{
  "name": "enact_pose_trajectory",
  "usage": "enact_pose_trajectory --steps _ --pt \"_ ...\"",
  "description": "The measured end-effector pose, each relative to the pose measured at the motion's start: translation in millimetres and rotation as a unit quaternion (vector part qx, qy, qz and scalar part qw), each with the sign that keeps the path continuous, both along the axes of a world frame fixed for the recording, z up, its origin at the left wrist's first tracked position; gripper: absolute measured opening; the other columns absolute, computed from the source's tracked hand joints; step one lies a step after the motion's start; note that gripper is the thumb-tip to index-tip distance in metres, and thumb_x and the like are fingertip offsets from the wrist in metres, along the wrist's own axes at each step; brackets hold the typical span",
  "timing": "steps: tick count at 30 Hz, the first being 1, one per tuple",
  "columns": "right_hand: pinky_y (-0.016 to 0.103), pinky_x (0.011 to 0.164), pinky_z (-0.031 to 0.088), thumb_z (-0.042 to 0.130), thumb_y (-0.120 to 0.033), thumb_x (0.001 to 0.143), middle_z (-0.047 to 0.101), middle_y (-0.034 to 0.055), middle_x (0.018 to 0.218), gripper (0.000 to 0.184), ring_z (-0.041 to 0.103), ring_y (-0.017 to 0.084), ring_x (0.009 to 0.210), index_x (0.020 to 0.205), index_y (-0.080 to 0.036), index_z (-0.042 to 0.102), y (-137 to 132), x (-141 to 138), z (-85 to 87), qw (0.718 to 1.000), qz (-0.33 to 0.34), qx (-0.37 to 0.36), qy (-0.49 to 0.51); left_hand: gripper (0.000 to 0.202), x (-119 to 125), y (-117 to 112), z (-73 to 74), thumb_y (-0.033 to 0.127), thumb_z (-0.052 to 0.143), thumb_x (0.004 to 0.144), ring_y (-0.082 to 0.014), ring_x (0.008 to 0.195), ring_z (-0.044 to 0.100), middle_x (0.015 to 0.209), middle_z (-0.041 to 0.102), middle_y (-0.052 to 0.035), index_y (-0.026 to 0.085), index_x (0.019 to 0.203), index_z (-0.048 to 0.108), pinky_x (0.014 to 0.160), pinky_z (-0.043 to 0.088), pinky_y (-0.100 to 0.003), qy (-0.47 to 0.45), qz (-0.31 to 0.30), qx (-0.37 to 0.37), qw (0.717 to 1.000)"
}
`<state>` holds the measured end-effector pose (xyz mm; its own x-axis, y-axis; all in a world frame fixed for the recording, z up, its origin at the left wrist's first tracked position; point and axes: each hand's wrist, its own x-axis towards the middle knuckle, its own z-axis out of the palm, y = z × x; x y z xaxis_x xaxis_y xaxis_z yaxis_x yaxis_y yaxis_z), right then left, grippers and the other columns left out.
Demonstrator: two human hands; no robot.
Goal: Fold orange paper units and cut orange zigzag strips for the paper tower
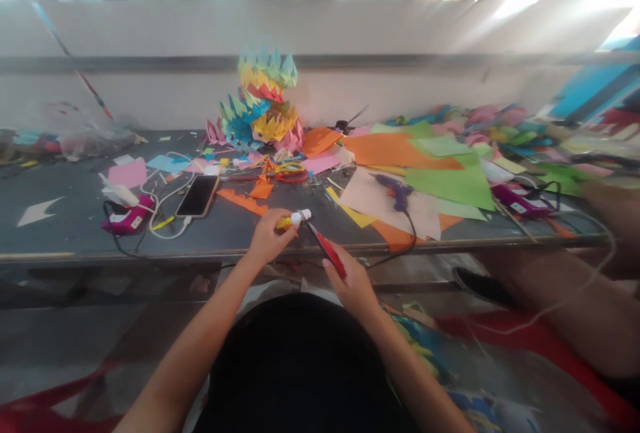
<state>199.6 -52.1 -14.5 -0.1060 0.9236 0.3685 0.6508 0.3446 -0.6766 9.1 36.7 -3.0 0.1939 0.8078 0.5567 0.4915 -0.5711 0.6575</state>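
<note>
My left hand (267, 238) is closed around a small yellow and white tube-like object (295, 219) at the table's front edge. My right hand (353, 283) grips a tool with red handles (327, 253), its dark tip touching the white end of that object. Both hands are over the near edge of the dark table (75, 206). Behind them stands a tall stack of folded coloured paper pieces (263, 103).
A black phone (198, 195) on a white cable lies left of my hands. A magenta device (127, 216) sits further left; a purple glue gun (397, 191) rests on paper sheets (450, 179) to the right. Another person's arm (565, 293) is at right.
</note>
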Motion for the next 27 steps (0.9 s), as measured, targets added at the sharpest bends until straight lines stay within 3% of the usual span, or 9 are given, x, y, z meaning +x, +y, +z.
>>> enact_pose_trajectory --steps 15,27 --pt "0.038 0.093 0.046 0.042 -0.031 0.088 0.057 0.0099 0.123 0.041 0.054 0.022 0.112 0.127 -0.021 0.046 0.1 3.3 -7.6 0.998 -0.037 0.031 -0.028 0.012 1.4 0.9 1.2 0.028 0.054 0.079 -0.0168 0.08 0.057 0.084 0.064 -0.0046 0.018 0.078 0.061 0.075 0.046 -0.03 0.001 -0.003 -0.025 1.0" --pt "0.038 0.092 0.046 0.041 -0.034 0.088 0.059 0.0126 0.12 0.04 0.056 0.022 0.109 0.124 -0.017 0.048 0.5 6.1 -3.6 0.998 -0.054 0.035 -0.019 0.013 2.8 1.3 -2.5 0.027 0.058 0.075 -0.0172 0.081 0.057 0.085 0.063 -0.0051 0.017 0.082 0.06 0.076 0.045 -0.03 0.004 0.016 -0.019 1.0"
